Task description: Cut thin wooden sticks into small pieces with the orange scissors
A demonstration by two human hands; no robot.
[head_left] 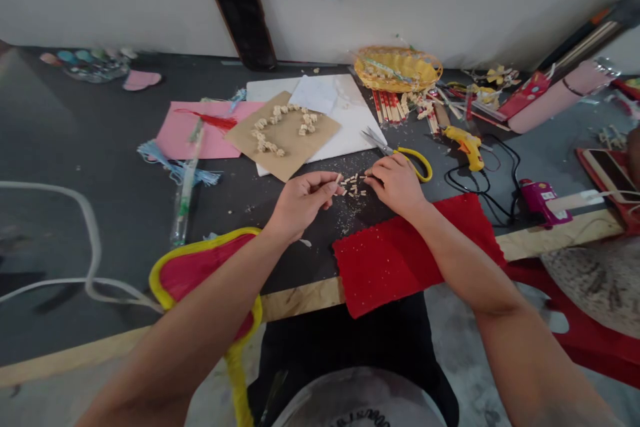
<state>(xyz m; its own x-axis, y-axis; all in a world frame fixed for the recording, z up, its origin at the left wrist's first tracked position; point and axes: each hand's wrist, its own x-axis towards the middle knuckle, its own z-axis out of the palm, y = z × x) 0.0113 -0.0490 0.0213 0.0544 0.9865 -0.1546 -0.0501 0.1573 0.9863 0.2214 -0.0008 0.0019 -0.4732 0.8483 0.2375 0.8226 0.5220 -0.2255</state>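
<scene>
Sticks (pixel 354 185), short and pale, are lying scattered on the dark table (pixel 115 213) between the two hands in the head view, with fine crumbs spreading around them. The left hand (pixel 303 203) is pinching one such stick (pixel 339 179) between thumb and fingertips, just beside the scatter. The right hand (pixel 399 183) is curling its fingers narrowly at the other side of the sticks; whether it is gripping one, I cannot tell. Scissors (pixel 386 147) with yellow handles are lying open just beyond the right hand, and a yellow glue gun (pixel 466 147) is resting farther right. Red felt (pixel 385 260) is lying under the right forearm, partly overhanging the table's near edge. Beyond the left hand, a brown card (pixel 243 133) is overlapping a white board (pixel 350 133) and bearing pale clusters (pixel 261 141) in a curve. A phone (pixel 240 13) is leaning against the wall (pixel 150 0), and a basket (pixel 435 73) is standing behind the scissors.
</scene>
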